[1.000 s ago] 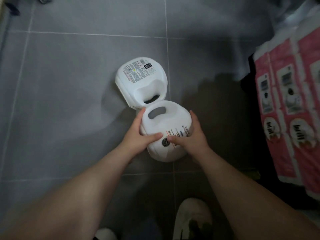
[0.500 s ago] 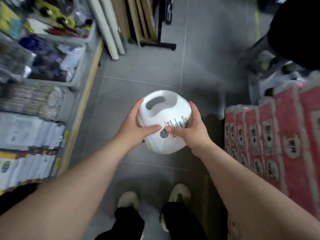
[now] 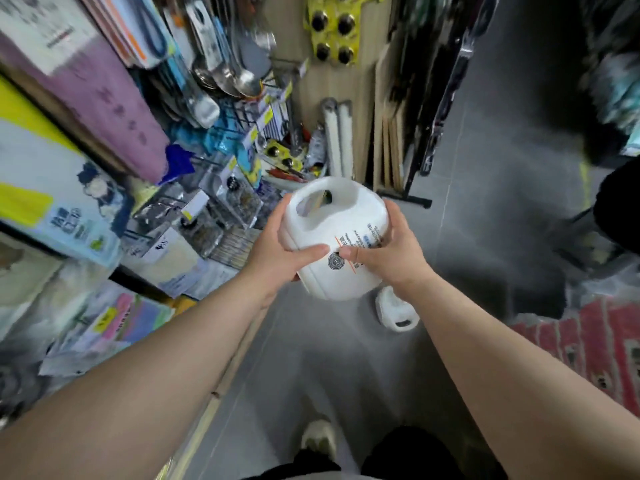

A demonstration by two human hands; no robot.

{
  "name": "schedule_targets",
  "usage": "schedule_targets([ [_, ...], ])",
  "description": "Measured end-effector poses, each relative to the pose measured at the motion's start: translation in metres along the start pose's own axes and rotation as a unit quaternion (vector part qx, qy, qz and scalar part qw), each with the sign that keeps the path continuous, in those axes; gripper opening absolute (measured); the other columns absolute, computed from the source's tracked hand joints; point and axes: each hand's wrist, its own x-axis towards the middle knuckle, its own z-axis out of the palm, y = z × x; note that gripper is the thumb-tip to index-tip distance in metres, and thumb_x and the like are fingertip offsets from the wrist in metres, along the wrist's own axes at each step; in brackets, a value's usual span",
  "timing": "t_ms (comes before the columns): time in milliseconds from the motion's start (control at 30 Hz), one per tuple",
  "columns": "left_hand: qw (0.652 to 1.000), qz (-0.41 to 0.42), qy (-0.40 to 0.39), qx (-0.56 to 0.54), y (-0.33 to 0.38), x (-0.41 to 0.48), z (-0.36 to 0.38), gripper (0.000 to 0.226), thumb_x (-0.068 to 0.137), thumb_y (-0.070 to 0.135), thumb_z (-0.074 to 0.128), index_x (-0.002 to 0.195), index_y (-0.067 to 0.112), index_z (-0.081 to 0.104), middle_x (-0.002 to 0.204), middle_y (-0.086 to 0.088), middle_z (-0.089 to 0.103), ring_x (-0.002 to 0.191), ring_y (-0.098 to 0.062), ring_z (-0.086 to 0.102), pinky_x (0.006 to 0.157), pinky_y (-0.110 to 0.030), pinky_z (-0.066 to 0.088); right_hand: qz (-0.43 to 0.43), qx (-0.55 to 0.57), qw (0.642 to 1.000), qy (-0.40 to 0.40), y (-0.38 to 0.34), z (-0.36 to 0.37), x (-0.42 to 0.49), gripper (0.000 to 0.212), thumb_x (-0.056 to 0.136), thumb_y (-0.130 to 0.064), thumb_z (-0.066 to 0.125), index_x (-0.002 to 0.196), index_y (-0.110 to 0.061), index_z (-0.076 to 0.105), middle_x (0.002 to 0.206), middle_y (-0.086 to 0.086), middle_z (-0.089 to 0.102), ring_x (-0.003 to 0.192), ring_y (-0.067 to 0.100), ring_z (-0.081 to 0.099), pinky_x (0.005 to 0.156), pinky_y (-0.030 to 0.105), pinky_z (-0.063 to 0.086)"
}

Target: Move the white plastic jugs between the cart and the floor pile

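Two white plastic handled jugs: one on grey floor (image 3: 491,188) at 5 o'clock (image 3: 394,311), shelves (image 3: 104,202) at 9. My left hand (image 3: 277,254) and right hand (image 3: 391,256) clasp the other jug (image 3: 332,233) mid-air, centre.

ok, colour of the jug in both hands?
White jug, with a small printed label; head view.

The jug (image 3: 337,237) is sitting between the left hand (image 3: 277,254) at nine o'clock and the right hand (image 3: 391,258) at three o'clock, with another jug (image 3: 394,311) lying on the floor (image 3: 485,168) at five o'clock.
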Motion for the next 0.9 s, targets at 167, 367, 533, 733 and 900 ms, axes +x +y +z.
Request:
schedule_targets([
  [167, 0.995, 0.022, 0.1, -0.017, 0.018, -0.015, -0.026, 0.099, 0.068, 0.016, 0.087, 0.142, 0.05, 0.032, 0.144, 0.008, 0.042, 0.125, -0.023, 0.05, 0.085, -0.053, 0.056, -0.035, -0.03, 0.995, -0.09, -0.026, 0.027, 0.028, 0.084, 0.053, -0.011, 0.094, 0.121, -0.034, 0.051, 0.11, -0.005, 0.067, 0.105, 0.017, 0.065, 0.085, 0.049, 0.057],
  [367, 0.952, 0.045, 0.287, -0.093, 0.029, -0.052, -0.034, 0.096, 0.066, 0.016, 0.088, 0.139, 0.05, 0.036, 0.131, 0.017, 0.049, 0.12, -0.021, 0.055, 0.086, -0.053, 0.056, -0.084, -0.102, 0.954, -0.27, -0.063, 0.066, 0.063, 0.093, 0.048, -0.03, 0.094, 0.128, -0.038, 0.046, 0.116, -0.012, 0.064, 0.113, 0.014, 0.06, 0.088, 0.048, 0.056],
  [533, 0.892, 0.076, 0.429, -0.124, 0.033, -0.112, -0.035, 0.081, 0.071, 0.006, 0.084, 0.126, 0.05, 0.042, 0.113, 0.029, 0.055, 0.102, 0.005, 0.059, 0.091, -0.047, 0.055, -0.119, -0.126, 0.893, -0.414, -0.082, 0.113, 0.047, 0.088, 0.054, -0.022, 0.093, 0.128, -0.034, 0.047, 0.117, -0.008, 0.063, 0.11, 0.015, 0.061, 0.085, 0.048, 0.057],
  [733, 0.813, 0.1, 0.555, -0.142, 0.01, -0.224, -0.045, 0.074, 0.071, 0.008, 0.084, 0.114, 0.057, 0.049, 0.11, 0.027, 0.064, 0.104, 0.0, 0.063, 0.083, -0.037, 0.057, -0.128, -0.134, 0.815, -0.548, -0.079, 0.191, -0.033, 0.103, 0.048, -0.022, 0.095, 0.136, -0.036, 0.043, 0.124, -0.009, 0.06, 0.114, 0.014, 0.058, 0.094, 0.043, 0.052],
  [900, 0.728, 0.11, 0.653, -0.178, -0.019, -0.342, -0.046, 0.083, 0.072, 0.005, 0.084, 0.134, 0.043, 0.045, 0.116, 0.02, 0.065, 0.106, -0.007, 0.065, 0.071, -0.038, 0.059, -0.154, -0.137, 0.73, -0.651, -0.07, 0.249, -0.148, 0.088, 0.057, -0.008, 0.092, 0.126, -0.037, 0.045, 0.108, -0.02, 0.06, 0.098, 0.0, 0.059, 0.078, 0.012, 0.05],
])
